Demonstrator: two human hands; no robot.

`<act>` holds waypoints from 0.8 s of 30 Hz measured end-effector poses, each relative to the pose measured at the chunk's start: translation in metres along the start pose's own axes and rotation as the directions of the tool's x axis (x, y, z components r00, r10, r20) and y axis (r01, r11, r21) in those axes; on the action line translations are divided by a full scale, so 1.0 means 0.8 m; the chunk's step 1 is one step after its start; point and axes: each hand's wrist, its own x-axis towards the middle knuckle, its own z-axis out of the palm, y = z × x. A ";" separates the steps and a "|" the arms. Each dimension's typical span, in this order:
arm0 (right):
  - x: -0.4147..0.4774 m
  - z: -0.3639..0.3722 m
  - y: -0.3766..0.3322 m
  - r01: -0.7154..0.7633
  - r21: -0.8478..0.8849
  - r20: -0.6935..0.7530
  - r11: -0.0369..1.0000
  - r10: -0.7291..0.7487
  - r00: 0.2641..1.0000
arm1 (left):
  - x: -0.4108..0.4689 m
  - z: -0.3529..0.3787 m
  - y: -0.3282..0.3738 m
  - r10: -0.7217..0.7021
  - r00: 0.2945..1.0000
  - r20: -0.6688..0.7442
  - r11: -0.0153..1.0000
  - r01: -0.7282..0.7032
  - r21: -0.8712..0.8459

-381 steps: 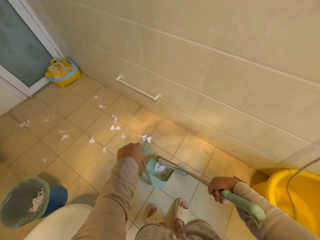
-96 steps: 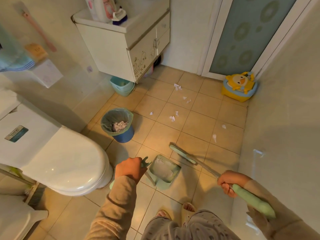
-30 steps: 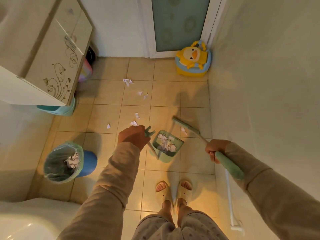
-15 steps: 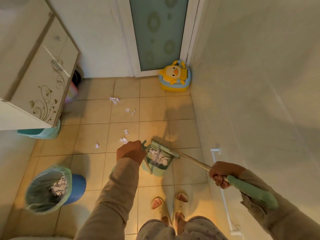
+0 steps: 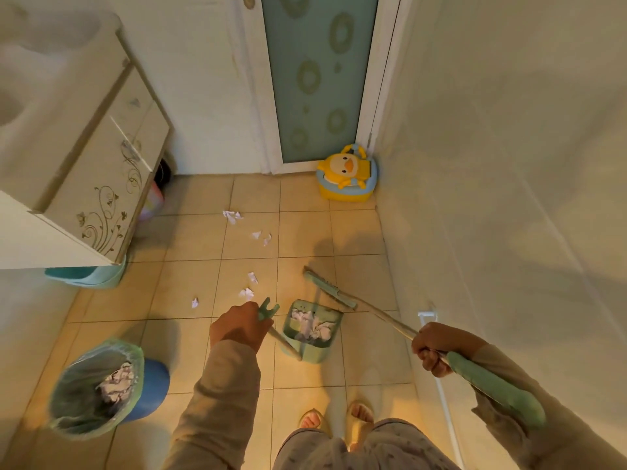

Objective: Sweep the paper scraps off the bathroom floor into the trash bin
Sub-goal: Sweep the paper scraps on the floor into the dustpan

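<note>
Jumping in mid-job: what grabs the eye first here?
The green dustpan, full of scraps, sits mid-floor ahead of the feet, left hand on its handle, right hand on the broom. Loose paper scraps trail toward the door; a yellow duck potty brightens the far corner.

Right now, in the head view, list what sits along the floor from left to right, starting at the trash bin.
Trash bin → left hand on the dustpan handle → dustpan holding scraps → broom head → right hand on the broom's green grip.
</note>
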 end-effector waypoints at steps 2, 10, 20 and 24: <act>0.007 -0.002 -0.013 0.012 -0.006 0.004 1.000 -0.012 1.000 | -0.005 0.000 -0.008 -0.021 1.000 0.002 0.999 0.022 -0.050; 0.050 -0.015 -0.089 0.040 -0.109 0.063 0.993 -0.033 0.997 | -0.017 -0.011 -0.040 -0.206 0.978 0.015 0.948 0.203 -0.243; 0.103 -0.061 -0.243 0.085 -0.486 0.118 0.870 -0.031 0.993 | -0.015 -0.004 0.012 -0.505 0.862 0.049 0.801 0.489 -0.344; 0.118 -0.061 -0.301 0.132 -0.582 0.175 0.802 -0.035 0.984 | -0.011 -0.005 0.026 -0.593 0.804 0.046 0.744 0.569 -0.352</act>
